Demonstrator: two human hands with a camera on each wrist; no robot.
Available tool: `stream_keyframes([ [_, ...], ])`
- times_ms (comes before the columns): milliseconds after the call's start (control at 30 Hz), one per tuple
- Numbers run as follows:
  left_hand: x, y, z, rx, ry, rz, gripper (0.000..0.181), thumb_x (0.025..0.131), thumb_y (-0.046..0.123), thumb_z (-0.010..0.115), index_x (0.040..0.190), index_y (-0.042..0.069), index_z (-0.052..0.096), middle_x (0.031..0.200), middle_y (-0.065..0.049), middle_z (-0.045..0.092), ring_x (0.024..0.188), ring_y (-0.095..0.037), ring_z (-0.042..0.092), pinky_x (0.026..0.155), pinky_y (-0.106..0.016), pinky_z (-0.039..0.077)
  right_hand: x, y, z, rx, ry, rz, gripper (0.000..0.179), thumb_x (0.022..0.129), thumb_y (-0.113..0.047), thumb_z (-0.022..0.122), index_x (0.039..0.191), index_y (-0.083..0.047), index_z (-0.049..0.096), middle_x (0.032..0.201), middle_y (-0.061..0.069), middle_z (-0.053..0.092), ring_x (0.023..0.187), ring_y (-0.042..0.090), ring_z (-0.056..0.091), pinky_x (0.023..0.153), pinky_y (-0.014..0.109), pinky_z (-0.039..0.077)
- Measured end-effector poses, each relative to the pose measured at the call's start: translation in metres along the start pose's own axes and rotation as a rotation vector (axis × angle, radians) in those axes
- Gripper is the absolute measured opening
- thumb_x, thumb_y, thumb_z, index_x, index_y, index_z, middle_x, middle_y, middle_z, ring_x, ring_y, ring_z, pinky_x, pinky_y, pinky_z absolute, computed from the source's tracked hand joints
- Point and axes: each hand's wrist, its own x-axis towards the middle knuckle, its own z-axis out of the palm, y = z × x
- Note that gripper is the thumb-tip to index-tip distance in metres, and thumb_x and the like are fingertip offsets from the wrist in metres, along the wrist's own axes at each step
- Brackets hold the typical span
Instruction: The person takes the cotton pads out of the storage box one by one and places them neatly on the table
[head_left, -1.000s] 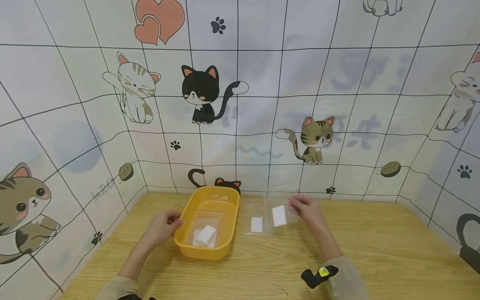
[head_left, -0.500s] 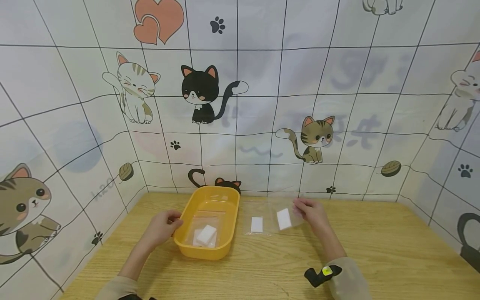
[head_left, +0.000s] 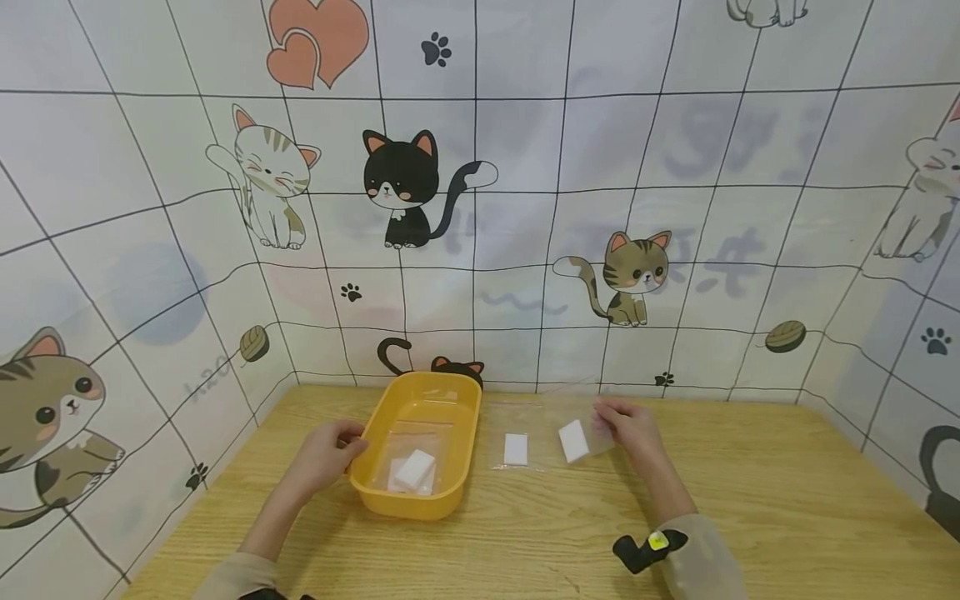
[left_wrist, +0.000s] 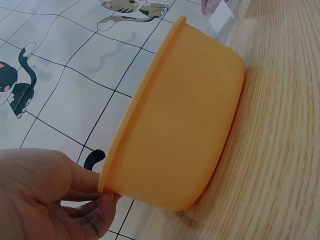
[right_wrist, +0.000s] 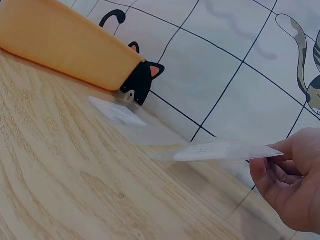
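My left hand (head_left: 324,454) pinches the left rim of a yellow plastic basin (head_left: 408,507) standing on the wooden table; the left wrist view shows thumb and fingers on that rim (left_wrist: 112,160). Inside the basin lie clear plastic bags with white rectangular pieces (head_left: 415,469). To the right of the basin, a clear bag with a white rectangle (head_left: 515,449) lies flat on the table. My right hand (head_left: 628,427) pinches the edge of another clear bag holding a white block (head_left: 573,441). In the right wrist view this bag (right_wrist: 215,151) is tilted, its held edge raised off the wood.
The wooden table (head_left: 540,542) extends to both sides and toward me. A cat-patterned, gridded sheet (head_left: 517,208) hangs behind it and along both sides, close to the basin's far end.
My right hand has moved a little to the right, drawing its bag along and away from the bag lying on the table. My left hand and the basin have stayed in place.
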Motion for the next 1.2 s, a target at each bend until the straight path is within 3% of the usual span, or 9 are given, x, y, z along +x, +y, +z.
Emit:
stream_keyframes([
  [367, -0.001, -0.001, 0.0, 0.003, -0.001, 0.009, 0.019, 0.094, -0.002, 0.064, 0.111, -0.012, 0.066, 0.091, -0.009, 0.066, 0.079, -0.019, 0.061, 0.061, -0.029, 0.055, 0.003, 0.004, 0.0, -0.052, 0.048, -0.028, 0.037, 0.101, -0.003, 0.058, 0.124, 0.025, 0.052, 0.084, 0.003, 0.069, 0.068, 0.002, 0.064, 0.064, 0.016, 0.053],
  [633, -0.001, 0.0, 0.0, -0.001, 0.003, 0.012, 0.02, 0.095, -0.001, 0.064, 0.111, -0.013, 0.066, 0.09, -0.009, 0.065, 0.078, -0.019, 0.061, 0.06, -0.028, 0.054, 0.003, 0.009, -0.001, -0.259, 0.112, -0.058, 0.028, 0.097, -0.005, 0.062, 0.111, 0.02, 0.063, 0.082, 0.012, 0.071, 0.066, 0.006, 0.063, 0.059, 0.017, 0.05],
  [1200, -0.001, -0.001, 0.0, -0.006, -0.005, 0.008, 0.022, 0.095, -0.001, 0.063, 0.114, -0.013, 0.065, 0.091, -0.009, 0.065, 0.079, -0.021, 0.062, 0.061, -0.029, 0.054, 0.004, 0.013, -0.002, -0.391, 0.103, -0.07, 0.025, 0.096, -0.004, 0.062, 0.106, 0.019, 0.064, 0.08, 0.016, 0.069, 0.062, 0.01, 0.06, 0.055, 0.021, 0.049],
])
